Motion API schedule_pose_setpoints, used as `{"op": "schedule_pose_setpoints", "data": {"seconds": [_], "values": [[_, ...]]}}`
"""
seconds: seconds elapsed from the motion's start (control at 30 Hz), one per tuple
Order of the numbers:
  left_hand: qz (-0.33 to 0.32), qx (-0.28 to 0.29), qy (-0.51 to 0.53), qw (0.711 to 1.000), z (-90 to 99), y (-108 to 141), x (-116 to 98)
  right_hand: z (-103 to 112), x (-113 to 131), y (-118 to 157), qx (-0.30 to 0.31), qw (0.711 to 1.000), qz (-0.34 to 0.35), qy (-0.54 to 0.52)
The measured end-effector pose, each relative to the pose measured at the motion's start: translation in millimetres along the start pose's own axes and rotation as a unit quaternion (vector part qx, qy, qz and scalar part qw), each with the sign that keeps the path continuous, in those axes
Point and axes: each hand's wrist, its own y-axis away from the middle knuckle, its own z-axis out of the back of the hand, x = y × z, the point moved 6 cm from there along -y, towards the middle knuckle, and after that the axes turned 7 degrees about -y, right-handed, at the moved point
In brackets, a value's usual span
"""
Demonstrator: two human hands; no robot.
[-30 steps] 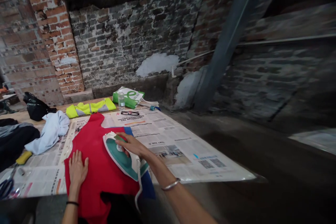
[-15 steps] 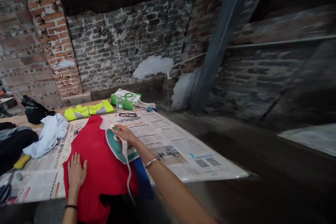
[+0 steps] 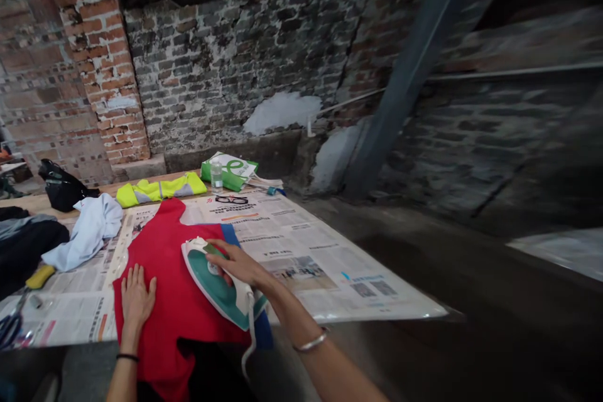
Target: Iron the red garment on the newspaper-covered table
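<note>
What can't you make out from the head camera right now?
Head view:
Iron underside: hidden by its own body.
Red cloth lower end: cut off by the bottom edge, partly dark.
Scissors: cut off by the left edge.
Newspaper text: too small.

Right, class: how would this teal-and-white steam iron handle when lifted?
The teal-and-white steam iron likely feels heavy for its size. Its narrow body may tip on the soft red cloth, and its white cord could drag.

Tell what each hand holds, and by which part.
Right hand: a teal-and-white steam iron, by its handle. Left hand: nothing, lying flat on red cloth.
</note>
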Motion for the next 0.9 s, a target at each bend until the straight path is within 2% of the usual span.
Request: {"op": "schedule_pose_setpoints", "data": {"seconds": [0.13,0.27,0.47,0.57,0.7,0.9], "values": [[0.001,0.0,-0.002,1.0,-1.8,-1.5,1.0,-3.8,-1.7,6.1,0.001,1.0,0.0,-0.017],[-0.002,-0.002,-0.003,1.0,-0.8,-2.6,1.4,2.9,4.9,-16.6,-0.016,0.999,-0.014,-0.034],[-0.002,0.006,-0.012,1.0,1.3,-2.7,0.8,23.7,15.6,-72.5,-0.143,0.989,-0.042,-0.022],[-0.002,-0.001,-0.016,1.0,2.9,-1.1,-1.1,27.7,19.2,-84.4,-0.169,0.985,-0.032,0.012],[-0.003,0.002,-0.012,1.0,6.7,2.0,-4.3,21.0,14.4,-69.5,-0.108,0.993,-0.027,0.034],[-0.004,0.02,0.003,1.0,10.6,2.6,-4.3,0.1,7.9,-10.3,0.003,1.0,-0.004,0.0]]}}
